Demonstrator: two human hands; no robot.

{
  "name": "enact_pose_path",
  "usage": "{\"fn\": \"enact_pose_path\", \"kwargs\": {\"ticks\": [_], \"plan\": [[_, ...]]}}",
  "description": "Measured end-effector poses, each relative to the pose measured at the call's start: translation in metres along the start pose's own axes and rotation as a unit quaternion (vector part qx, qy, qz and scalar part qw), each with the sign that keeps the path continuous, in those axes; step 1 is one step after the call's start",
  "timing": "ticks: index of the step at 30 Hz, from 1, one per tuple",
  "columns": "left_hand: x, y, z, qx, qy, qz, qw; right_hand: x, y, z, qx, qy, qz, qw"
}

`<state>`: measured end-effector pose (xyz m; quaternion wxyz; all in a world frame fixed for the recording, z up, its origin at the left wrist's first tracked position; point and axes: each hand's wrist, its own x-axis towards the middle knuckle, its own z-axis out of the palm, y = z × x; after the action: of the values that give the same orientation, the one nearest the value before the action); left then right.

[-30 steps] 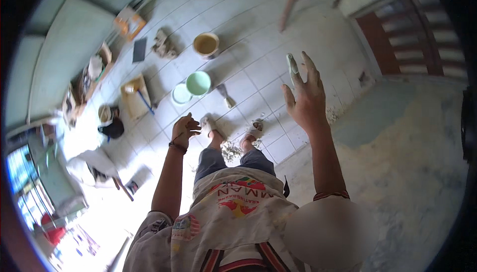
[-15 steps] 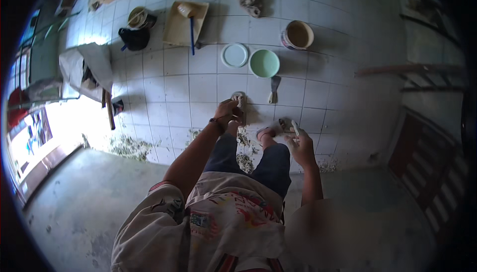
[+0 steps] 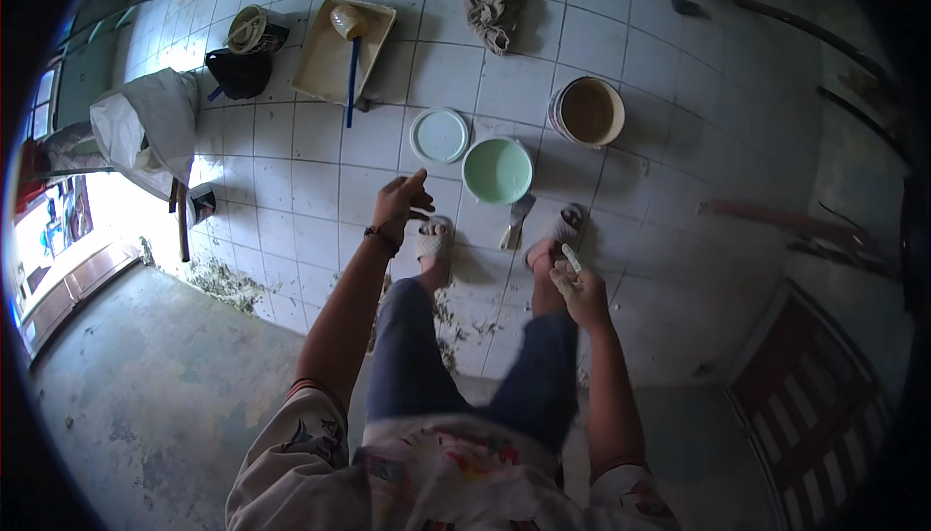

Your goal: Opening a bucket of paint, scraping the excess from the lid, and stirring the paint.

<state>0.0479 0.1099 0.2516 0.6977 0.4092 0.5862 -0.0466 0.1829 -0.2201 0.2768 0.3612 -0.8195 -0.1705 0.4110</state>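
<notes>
Hands [image 3: 391,211] [image 3: 583,295] empty, left loosely spread, right half-curled, round tub [image 3: 497,146], pale green inside

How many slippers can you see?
2: the left slipper, seen just right of the left hand, and the right slipper, seen above the right hand. More could be hidden in shadow.

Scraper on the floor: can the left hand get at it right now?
Probably, by stooping: the scraper lies on the tiles beside the green bucket, nothing seems to cover it, and the left hand looks empty.
</notes>
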Motion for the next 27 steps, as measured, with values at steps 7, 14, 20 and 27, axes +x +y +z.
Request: {"fn": "enact_pose_path", "kwargs": {"ticks": [7,14,20,27], "plan": [[0.275,-0.024,0.081,0.242,0.021,0.143,0.959,0.23,0.065,0.006,0.053,0.003,-0.049,0.997],[0.502,-0.01,0.131,0.548,0.067,0.536,0.639,0.331,0.093,0.08,0.17,-0.019,-0.185,0.968],[0.574,0.031,0.159,0.676,0.197,0.458,0.542,0.362,0.143,0.101,0.096,0.022,-0.232,0.968],[0.492,0.065,0.111,0.445,-0.011,0.663,0.602,0.431,0.115,0.126,-0.097,0.069,-0.133,0.984]]}}
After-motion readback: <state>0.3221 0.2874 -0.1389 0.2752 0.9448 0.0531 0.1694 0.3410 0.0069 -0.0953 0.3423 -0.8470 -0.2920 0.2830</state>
